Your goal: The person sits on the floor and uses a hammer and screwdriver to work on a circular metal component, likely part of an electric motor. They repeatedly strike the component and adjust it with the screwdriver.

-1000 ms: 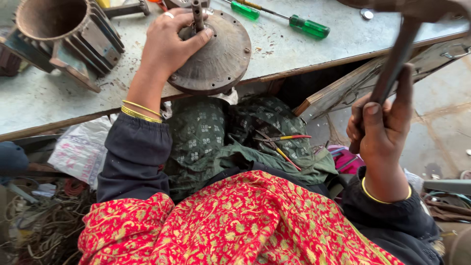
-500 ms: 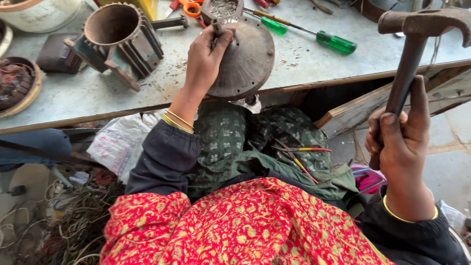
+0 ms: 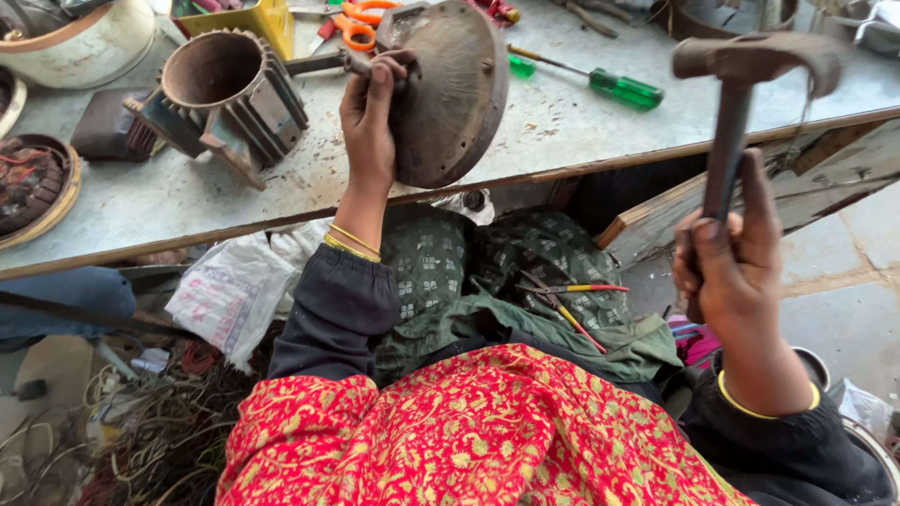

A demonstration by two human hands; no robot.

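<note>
Tilted up on edge now, where half a second ago lay nearly flat: round rusty end plate (image 3: 450, 94), brown and dished, lower rim resting near the front edge of the counter (image 3: 581, 141), face turned toward the right. Raised higher and nearer than before: hammer (image 3: 741, 103) with dark metal head and worn handle, head level above the counter edge.

Left hand (image 3: 370, 117) clenched over the plate's left rim and a short metal stub there, gold bangles at the wrist. Right hand (image 3: 727, 253) closed tight around the lower hammer handle, thumb along the shaft, thin bangle at the cuff.

Packages and colours: white printed plastic bag (image 3: 234, 286) crumpled below the counter edge, left of the forearm; yellow box (image 3: 258, 19) at the far side; pale round tub (image 3: 80, 37) at the far left corner. No sign or label legible.

Elsewhere on the counter: ribbed motor housing (image 3: 225, 94), hollow and rust-lined, just left of the plate; green-handled screwdriver (image 3: 600, 82) to its right; orange-handled scissors (image 3: 361, 23) behind. On the lap: green patterned cloth (image 3: 525, 253) bearing thin tools (image 3: 562, 295) with red and yellow grips, red flowered shawl (image 3: 469, 431) nearest the camera.
</note>
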